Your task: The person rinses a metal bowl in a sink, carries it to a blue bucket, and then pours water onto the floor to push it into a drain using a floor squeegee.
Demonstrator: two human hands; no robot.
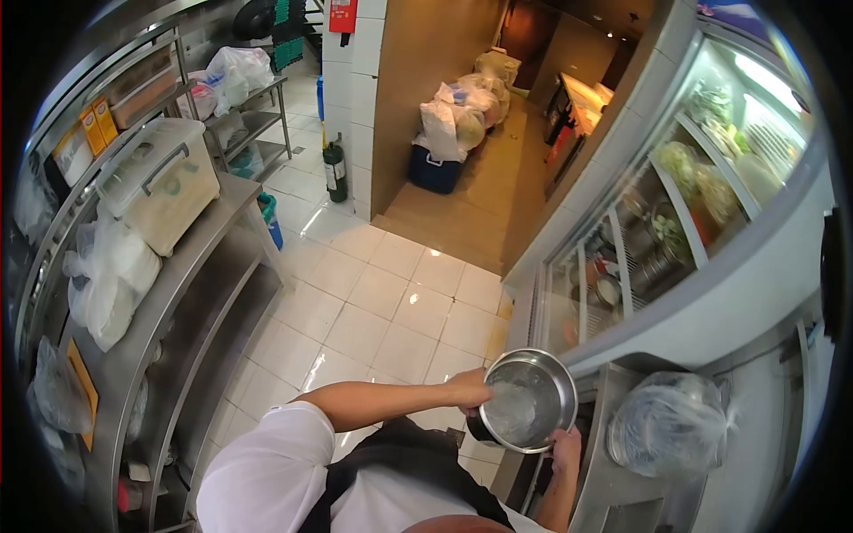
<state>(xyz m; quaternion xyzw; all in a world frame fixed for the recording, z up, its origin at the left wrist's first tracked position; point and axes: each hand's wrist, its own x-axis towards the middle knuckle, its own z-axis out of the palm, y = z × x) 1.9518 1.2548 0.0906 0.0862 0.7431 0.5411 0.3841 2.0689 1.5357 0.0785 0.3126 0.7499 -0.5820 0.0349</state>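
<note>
A round stainless steel pot [558,382] is held in front of my body at the lower middle of the view, tilted so its inside shows. My left hand [468,391] is closed on its left rim. The fingers of my right hand [563,449] are closed on the rim at the lower right. Inside lies something whitish and translucent [511,410]; I cannot tell whether it is liquid, ice or plastic. To the right, a plastic-wrapped round bundle [668,425] sits on a steel counter [604,497].
A glass-door fridge [640,240] with vegetables and containers stands at the right. Along the left runs a steel shelf counter [191,284] bearing a lidded plastic bin [164,186] and white bags [111,280]. Ahead, a fire extinguisher [335,171] stands by a doorway with a blue cooler [435,171].
</note>
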